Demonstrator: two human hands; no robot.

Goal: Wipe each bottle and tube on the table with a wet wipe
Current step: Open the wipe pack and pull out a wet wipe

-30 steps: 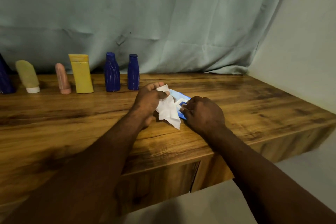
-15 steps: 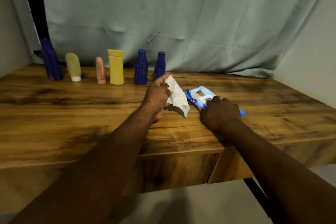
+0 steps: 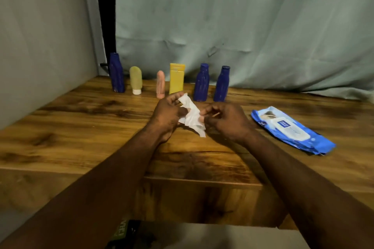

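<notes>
From the head view, both hands are raised a little above the wooden table (image 3: 81,127), near its middle, and between them is the white wet wipe (image 3: 192,120). The left hand (image 3: 168,113) has its fingers curled around the upper left part of the wipe and grips it. The right hand (image 3: 226,121) is also curled, and its fingertips (image 3: 203,115) pinch the right edge of the wipe. The wipe is crumpled and half unfolded, and one corner hangs down toward the table. Behind the hands, along the back of the table, six containers stand upright in a row and nobody touches them. From left to right they are the tall blue bottle (image 3: 116,73), the green tube (image 3: 135,80) standing on its white cap, the pink tube (image 3: 160,84), the yellow bottle (image 3: 176,79), the middle blue bottle (image 3: 201,83) and the right blue bottle (image 3: 222,84). The left hand partly covers the bottom of the yellow bottle. To the right of the hands, well apart from them, the blue pack of wipes (image 3: 291,129) lies flat on the table. A pale green curtain (image 3: 242,26) hangs behind the row.
</notes>
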